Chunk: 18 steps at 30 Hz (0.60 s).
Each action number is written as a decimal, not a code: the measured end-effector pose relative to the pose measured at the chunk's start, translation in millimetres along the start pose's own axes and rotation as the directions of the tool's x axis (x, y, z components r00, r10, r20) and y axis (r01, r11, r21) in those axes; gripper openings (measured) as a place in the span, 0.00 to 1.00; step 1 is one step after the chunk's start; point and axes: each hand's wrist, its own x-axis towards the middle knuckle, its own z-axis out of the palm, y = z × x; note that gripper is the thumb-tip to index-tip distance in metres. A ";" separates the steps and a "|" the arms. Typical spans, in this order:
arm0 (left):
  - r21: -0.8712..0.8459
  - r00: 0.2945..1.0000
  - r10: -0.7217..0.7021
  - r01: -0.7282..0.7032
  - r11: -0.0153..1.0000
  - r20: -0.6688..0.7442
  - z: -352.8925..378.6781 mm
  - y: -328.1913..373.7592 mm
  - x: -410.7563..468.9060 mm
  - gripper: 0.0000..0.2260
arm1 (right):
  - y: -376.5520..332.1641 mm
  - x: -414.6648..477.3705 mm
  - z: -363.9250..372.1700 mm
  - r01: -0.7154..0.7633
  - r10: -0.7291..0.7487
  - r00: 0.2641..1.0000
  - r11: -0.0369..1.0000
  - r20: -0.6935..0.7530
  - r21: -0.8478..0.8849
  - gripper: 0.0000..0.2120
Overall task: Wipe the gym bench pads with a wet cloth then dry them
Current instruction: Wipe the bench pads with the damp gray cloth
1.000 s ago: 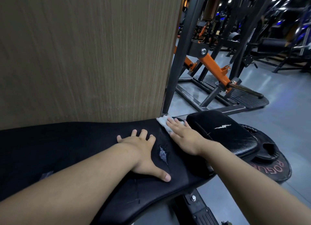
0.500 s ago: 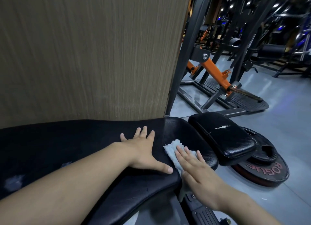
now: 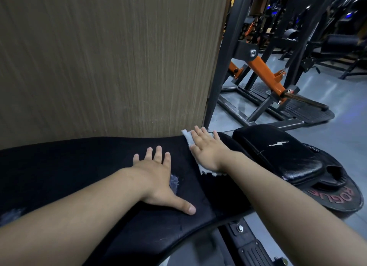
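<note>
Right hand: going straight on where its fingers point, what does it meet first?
Likely the wood-grain panel, at its lower corner just past the bench pad; the black upright beside it may come first, depth unclear.

The black bench pad (image 3: 69, 166) is bearing the left hand (image 3: 158, 180) lying flat with fingers spread and the right hand (image 3: 207, 150) pressing a white cloth (image 3: 187, 139) near its far edge, while a smaller pad (image 3: 278, 154) is resting on a weight plate (image 3: 337, 199) on the floor (image 3: 347, 126).

Bare forearms (image 3: 79, 216) — left hand (image 3: 158, 178), right hand (image 3: 206, 150)
</note>
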 end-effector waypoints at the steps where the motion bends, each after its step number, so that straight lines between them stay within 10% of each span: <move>1: 0.004 1.000 -0.001 0.001 1.000 -0.001 0.3 0.0 0.0 0.71 | 1.0 6.6 -1.7 0.000 0.000 1.000 1.000 -0.002 -0.001 0.28; 18: -0.213 0.991 0.053 -0.079 0.974 -0.125 0.9 -39.6 -46.0 0.67 | -38.1 -141.6 24.6 0.119 -0.117 0.992 0.993 -0.049 0.027 0.43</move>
